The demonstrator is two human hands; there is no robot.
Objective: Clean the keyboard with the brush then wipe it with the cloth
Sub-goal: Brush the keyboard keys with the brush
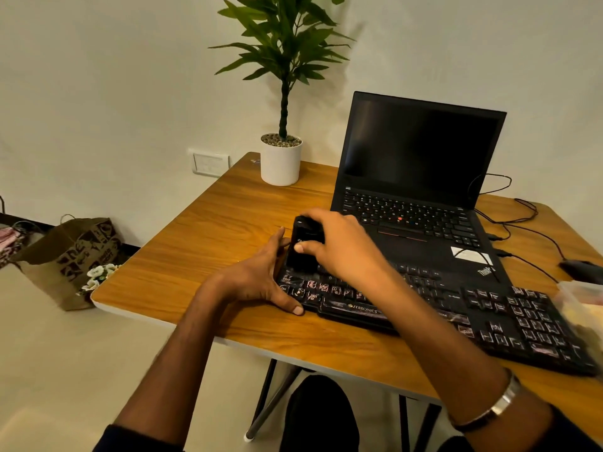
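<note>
On a wooden surface, at the left end of a black keyboard, both hands meet. The right hand curls over a small black brush, thumb pressed on its near face, holding it upright on the upper-left keys. The left hand lies open at the keyboard's left edge, fingers extended, thumb touching the front corner, steadying it.

The brush looks light and rigid, easy to grip around its body; its bristles are hidden. The keyboard seems a stiff plastic slab, light enough to slide, so bracing an end makes sense; its keys could pop off under rough force. No cloth can be clearly identified; a blurred pale object sits at the far right.

Behind the keyboard stands an open laptop with a dark screen, cables trailing right. A potted plant occupies the back corner. Beside the surface, on a pale floor, rests a paper bag against a plain wall.
</note>
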